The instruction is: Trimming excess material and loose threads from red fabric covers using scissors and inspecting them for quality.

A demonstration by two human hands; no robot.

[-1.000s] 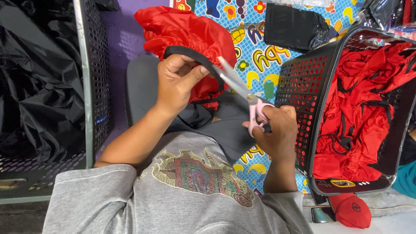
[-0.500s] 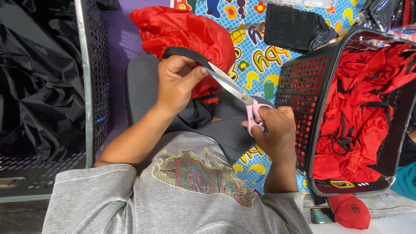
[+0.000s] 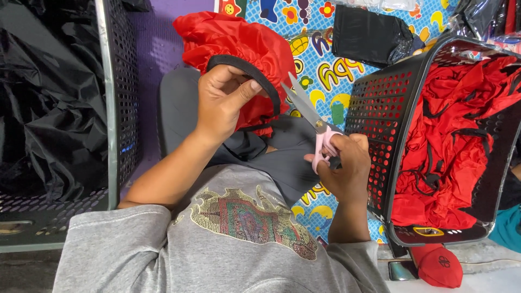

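Note:
My left hand [image 3: 221, 100] grips the black elastic band [image 3: 245, 69] of a red satin bonnet [image 3: 233, 38], holding it up over my lap. My right hand [image 3: 343, 165] holds pink-handled scissors [image 3: 313, 122] with fingers through the loops. The metal blades point up and left, slightly apart, with their tips close to the black band just right of my left thumb. My grey trousers and grey shirt with a sequinned patch fill the lower middle.
A black perforated basket [image 3: 380, 114] full of red and black fabric pieces stands at the right. Another black basket [image 3: 116, 108] lined with black plastic stands at the left. A colourful printed mat [image 3: 325, 59], a black bag [image 3: 369, 35] and a red cap [image 3: 439, 266] lie around.
The scissors have moved a little up and left toward the black band, and the blades have come closer to it. My left hand keeps its grip on the bonnet.

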